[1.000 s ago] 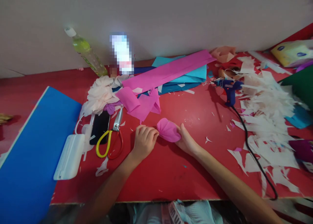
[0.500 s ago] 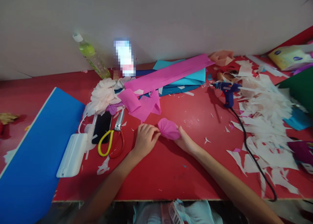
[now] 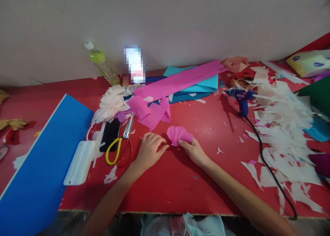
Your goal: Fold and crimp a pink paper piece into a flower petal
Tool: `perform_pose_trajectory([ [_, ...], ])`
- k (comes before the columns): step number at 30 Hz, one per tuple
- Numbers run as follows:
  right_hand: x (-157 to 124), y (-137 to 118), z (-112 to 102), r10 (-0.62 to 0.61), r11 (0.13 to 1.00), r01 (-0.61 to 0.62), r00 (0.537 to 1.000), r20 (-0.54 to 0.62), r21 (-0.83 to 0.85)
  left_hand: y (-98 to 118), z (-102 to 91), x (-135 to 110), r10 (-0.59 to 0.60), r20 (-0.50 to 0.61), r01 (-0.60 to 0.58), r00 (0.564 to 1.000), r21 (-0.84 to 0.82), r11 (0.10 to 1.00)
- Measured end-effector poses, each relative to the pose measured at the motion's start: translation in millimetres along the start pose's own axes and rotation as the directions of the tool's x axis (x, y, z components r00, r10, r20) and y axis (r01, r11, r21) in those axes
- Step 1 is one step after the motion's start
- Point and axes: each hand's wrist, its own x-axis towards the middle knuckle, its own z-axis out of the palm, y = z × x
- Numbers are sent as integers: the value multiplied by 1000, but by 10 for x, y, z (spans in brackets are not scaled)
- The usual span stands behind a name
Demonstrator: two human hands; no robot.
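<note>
A pink crepe-paper petal (image 3: 175, 134), pleated like a fan, is pinched at its right side by my right hand (image 3: 194, 152), thumb on top. Just left of the petal's gathered point is my left hand (image 3: 152, 150), its fingers loosely curled, thumb and forefinger a little apart, with nothing visible in them. Behind the petal lie cut pieces of pink crepe paper (image 3: 154, 115). To the left of my left hand rest scissors (image 3: 126, 134) with one yellow and one red handle.
A blue glue gun (image 3: 241, 100) with a black cord stands on the right beside white paper scraps (image 3: 281, 126). At left are a blue board (image 3: 48, 153), a white device (image 3: 79, 163), a dark phone (image 3: 110, 134) and a white paper flower (image 3: 113, 103). A green bottle (image 3: 103, 64) leans at the back.
My left fingers have come off the petal's gathered point. My right thumb has moved onto the petal's front, and the petal has turned, showing its pleats. The view has shifted slightly.
</note>
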Motion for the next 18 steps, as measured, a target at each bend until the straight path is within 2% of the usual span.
perform_pose_trajectory([
  [1,5,0,-5,19,999,-19,1000,-10,40,-81,-143,-55,-34,-11,34,999,72,997],
  [2,10,-3,-10,35,997,-34,999,-15,76,-184,-313,-129,-123,-43,129,991,171,977],
  [3,13,-8,-15,48,993,-45,999,-19,105,-305,-500,-222,-247,-102,266,964,280,922],
  [4,16,-12,-21,55,991,-52,998,-19,125,-436,-691,-331,-381,-160,413,911,385,825],
  [5,18,-14,-26,58,989,-55,998,-16,135,-569,-871,-451,-521,-202,547,829,482,684],
  [6,20,-13,-31,56,989,-55,998,-10,139,-698,-1028,-575,-661,-198,636,724,561,529],
  [7,22,-8,-37,56,989,-55,998,-4,139,-816,-1152,-697,-786,-174,693,593,608,388],
  [8,24,-1,-42,57,989,-56,998,-3,137,-919,-1237,-809,-887,-128,728,444,629,274],
  [9,25,7,-47,58,989,-57,998,-7,134,-1005,-1282,-907,-947,-75,741,311,644,192],
  [10,26,15,-52,60,990,-58,998,-10,129,-1073,-1292,-989,-972,-47,737,230,661,142],
  [12,28,25,-62,62,991,-61,998,-7,118,-1169,-1239,-1104,-965,-73,712,250,690,132],
  [14,29,24,-68,51,993,-52,999,10,105,-1228,-1151,-1171,-945,-92,687,315,709,160],
  [15,29,20,-69,40,994,-42,999,21,100,-1250,-1113,-1196,-937,-104,685,334,710,165],
  [16,28,15,-70,29,995,-31,999,32,97,-1268,-1083,-1218,-932,-118,694,342,701,166],
  [18,28,3,-68,14,996,-18,999,50,89,-1298,-1054,-1259,-932,-149,741,330,653,158],
])
